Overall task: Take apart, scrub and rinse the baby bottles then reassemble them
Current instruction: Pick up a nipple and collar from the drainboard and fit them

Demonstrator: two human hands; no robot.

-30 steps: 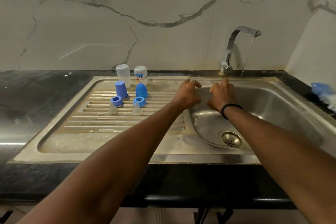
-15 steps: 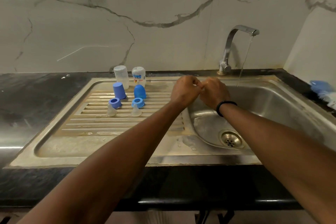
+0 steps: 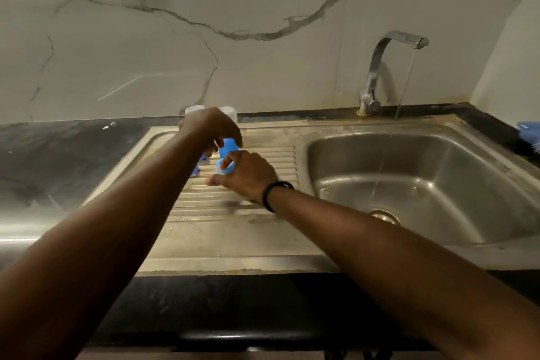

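Both hands over the ribbed drainboard (image 3: 257,155) of the steel sink, among the taken-apart bottle pieces. Left hand (image 3: 211,128) hovering palm-down, fingers curled loosely downward above the blue parts — whether anything is held under it cannot be told. Right hand (image 3: 248,174), black band at the wrist, low over the ribs, thumb and forefinger pinched on a blue screw ring (image 3: 226,166) with a pale teat just below it; ring tilted, opening turned up and toward the camera, its short axis leaning rather than plumb. Directly behind the ring, a blue cap (image 3: 228,147) standing upright, dome up, long axis vertical. More blue pieces (image 3: 195,171) half hidden under the left forearm, shapes blurred. Two clear bottle bodies (image 3: 195,109) upright at the back edge of the drainboard, only their tops visible past the left hand. To the right, the tap (image 3: 380,73) running — a thin stream falling into the basin (image 3: 438,184). Blue brush (image 3: 530,133) at the far right edge on the dark counter.
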